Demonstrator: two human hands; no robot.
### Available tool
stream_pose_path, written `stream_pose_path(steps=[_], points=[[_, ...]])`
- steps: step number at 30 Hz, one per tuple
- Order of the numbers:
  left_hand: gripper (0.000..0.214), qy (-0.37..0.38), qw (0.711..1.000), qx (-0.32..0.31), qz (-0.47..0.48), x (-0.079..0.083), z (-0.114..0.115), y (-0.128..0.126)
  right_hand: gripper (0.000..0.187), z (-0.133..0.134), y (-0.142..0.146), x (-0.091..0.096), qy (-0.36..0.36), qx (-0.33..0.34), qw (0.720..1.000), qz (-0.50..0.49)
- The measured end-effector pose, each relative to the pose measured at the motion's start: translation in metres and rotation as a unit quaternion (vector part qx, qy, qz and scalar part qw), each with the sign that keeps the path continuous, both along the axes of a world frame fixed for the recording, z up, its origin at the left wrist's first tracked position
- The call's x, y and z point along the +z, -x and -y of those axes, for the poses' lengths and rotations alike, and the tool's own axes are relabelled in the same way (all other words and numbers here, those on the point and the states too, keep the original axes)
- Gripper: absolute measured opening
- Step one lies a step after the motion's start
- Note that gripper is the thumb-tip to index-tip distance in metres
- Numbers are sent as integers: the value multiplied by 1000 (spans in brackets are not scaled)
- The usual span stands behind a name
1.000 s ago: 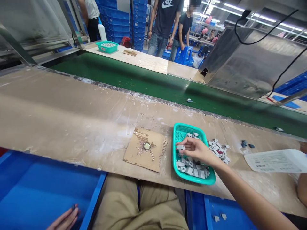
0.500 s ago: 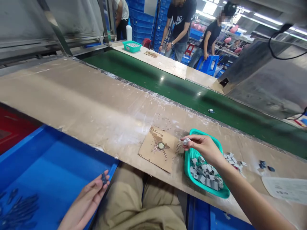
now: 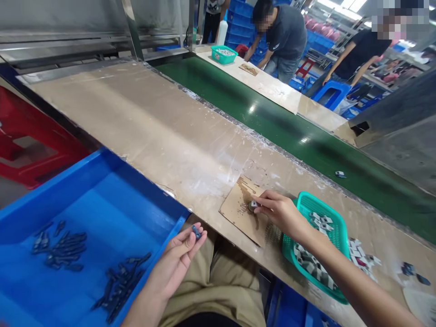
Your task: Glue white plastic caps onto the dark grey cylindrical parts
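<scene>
My right hand [image 3: 279, 212] pinches a small grey square piece [image 3: 254, 204] and holds it against the round cap [image 3: 251, 207] on the stained cardboard pad [image 3: 238, 210]. Just right of that hand, a teal basket [image 3: 336, 225] holds several more grey pieces. My left hand [image 3: 180, 255] is raised over my lap beside the blue bin's corner, fingertips closed on a small dark blue part [image 3: 196, 232]. Several dark blue parts [image 3: 61, 249] lie in the big blue bin [image 3: 102, 181] at the lower left.
A green conveyor belt [image 3: 272, 122] runs behind the worn brown bench [image 3: 143, 122], with one small part [image 3: 339, 173] riding on it. Loose grey pieces [image 3: 363, 260] and dark parts [image 3: 408, 269] lie right of the basket. Other people [image 3: 282, 34] stand across the belt near another teal basket [image 3: 223, 54]. A red crate [image 3: 30, 141] sits at left.
My right hand carried a grey piece from the basket left onto the cap on the cardboard. My left hand rose from the blue bin holding a dark part. The view swung left.
</scene>
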State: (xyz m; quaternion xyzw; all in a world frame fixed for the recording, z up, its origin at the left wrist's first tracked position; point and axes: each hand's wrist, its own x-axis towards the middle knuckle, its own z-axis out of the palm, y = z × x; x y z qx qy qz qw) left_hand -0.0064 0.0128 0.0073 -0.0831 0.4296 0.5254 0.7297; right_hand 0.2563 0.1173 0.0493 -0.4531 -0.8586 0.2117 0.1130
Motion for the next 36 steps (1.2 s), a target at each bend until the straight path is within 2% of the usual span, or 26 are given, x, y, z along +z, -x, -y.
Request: stream_pose_path(steps=[3,6,8,10,12,14,16,18,19,21,24,26,30,33,36], points=[[15,-46,997,-41,37,-2,2,-3,34,-1,-1,-8,15,11,1000,19],[7,-72,993,-72,55,2,1,-7,35,0,0,-5,25,-7,1000,6],[8,-75,991,-75,77,8,-1,-12,32,3,4,4,44,-56,997,-26],[13,-75,990,-71,100,15,-4,-18,32,8,8,17,106,-136,981,-83],[16,-86,989,-69,95,20,-9,-26,33,16,12,30,217,-208,938,-174],[18,-121,989,-62,55,22,-15,-36,34,27,17,40,326,-245,871,-273],[21,-174,984,-34,-18,22,-20,-46,35,38,22,46,393,-254,813,-346],[18,-241,964,3,-116,21,-22,-56,35,49,27,51,421,-254,780,-386],[13,-279,944,19,-176,21,-22,-60,35,54,30,52,427,-252,772,-399],[9,-364,878,49,-307,22,-19,-65,35,63,35,56,424,-247,766,-416],[25,-472,752,87,-452,22,-12,-67,37,72,41,59,402,-248,771,-428],[39,-523,686,97,-498,19,-8,-66,40,75,42,59,392,-249,774,-431],[43,-585,595,95,-542,16,-4,-62,41,77,41,60,405,-230,776,-425],[49,-623,526,68,-575,18,-2,-56,42,76,40,61,417,-218,785,-403],[58,-655,475,32,-587,22,-6,-48,42,76,42,64,431,-215,785,-389]])
